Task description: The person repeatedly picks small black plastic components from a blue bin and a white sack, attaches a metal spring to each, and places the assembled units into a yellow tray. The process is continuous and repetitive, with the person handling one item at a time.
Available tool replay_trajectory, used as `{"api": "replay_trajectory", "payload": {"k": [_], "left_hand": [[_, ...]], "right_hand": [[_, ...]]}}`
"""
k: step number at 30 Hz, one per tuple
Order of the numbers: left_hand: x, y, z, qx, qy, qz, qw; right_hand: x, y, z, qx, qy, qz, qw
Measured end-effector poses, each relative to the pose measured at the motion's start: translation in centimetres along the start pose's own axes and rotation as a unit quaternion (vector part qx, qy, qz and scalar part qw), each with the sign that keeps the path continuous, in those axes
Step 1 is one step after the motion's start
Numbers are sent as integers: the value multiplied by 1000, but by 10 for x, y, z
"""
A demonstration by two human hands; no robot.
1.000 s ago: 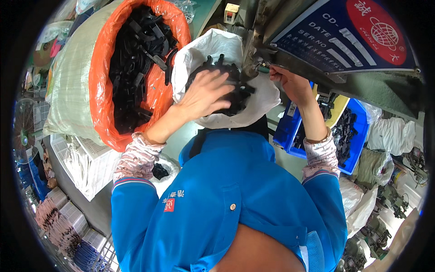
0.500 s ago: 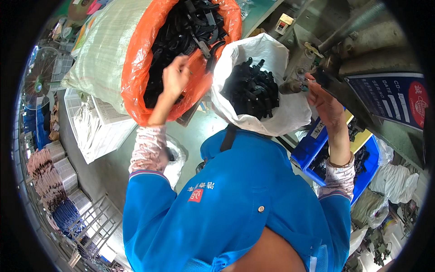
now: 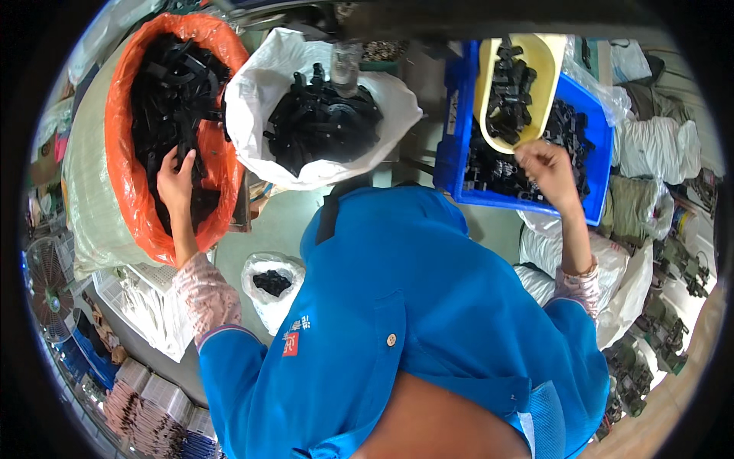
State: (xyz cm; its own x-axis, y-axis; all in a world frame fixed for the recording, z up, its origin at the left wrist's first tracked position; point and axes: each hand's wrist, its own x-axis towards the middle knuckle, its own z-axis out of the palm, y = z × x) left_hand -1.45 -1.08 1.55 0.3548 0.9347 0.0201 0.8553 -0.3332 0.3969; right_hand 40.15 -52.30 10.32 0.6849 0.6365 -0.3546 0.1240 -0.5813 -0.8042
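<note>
My left hand (image 3: 176, 182) is inside the orange plastic liner (image 3: 122, 138) of a large woven sack. Its thumb and fingers close around a black plastic part (image 3: 185, 144) among the heap there. My right hand (image 3: 547, 170) is at the near end of a yellow tray (image 3: 486, 84), over a blue bin (image 3: 451, 153). Its fingers are curled together, and whatever they hold is too small to make out. Small black parts (image 3: 511, 88) lie in the tray, and more fill the bin beneath. Between my hands, a white sack (image 3: 248, 115) holds black parts (image 3: 321, 126).
A dark machine edge (image 3: 428, 21) crosses the top, with a cylindrical piece (image 3: 345, 69) above the white sack. A smaller white bag (image 3: 274, 306) with black pieces stands on the floor. White crates (image 3: 172, 321) and a fan (image 3: 50, 279) are at left; wrapped bundles (image 3: 657, 145) lie at right.
The view has swung to the right. My left hand has reached down into the parts in the orange liner. My right hand has left the machine and come to the yellow tray.
</note>
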Motion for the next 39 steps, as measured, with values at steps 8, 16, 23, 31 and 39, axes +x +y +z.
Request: {"api": "replay_trajectory", "payload": {"k": [8, 16, 23, 31, 39], "left_hand": [[-60, 34, -38, -548, 105, 14, 830], [-122, 157, -86, -936, 23, 43, 350], [-142, 187, -36, -936, -99, 90, 326], [-227, 335, 44, -656, -324, -22, 682], [-272, 384, 69, -431, -555, 164, 693]], "right_hand": [[12, 88, 50, -240, -33, -112, 964], [30, 82, 55, -290, -73, -48, 953], [-34, 88, -6, 248, -66, 16, 966], [-85, 83, -4, 597, -99, 114, 788], [-108, 85, 29, 704, -208, 143, 664]]}}
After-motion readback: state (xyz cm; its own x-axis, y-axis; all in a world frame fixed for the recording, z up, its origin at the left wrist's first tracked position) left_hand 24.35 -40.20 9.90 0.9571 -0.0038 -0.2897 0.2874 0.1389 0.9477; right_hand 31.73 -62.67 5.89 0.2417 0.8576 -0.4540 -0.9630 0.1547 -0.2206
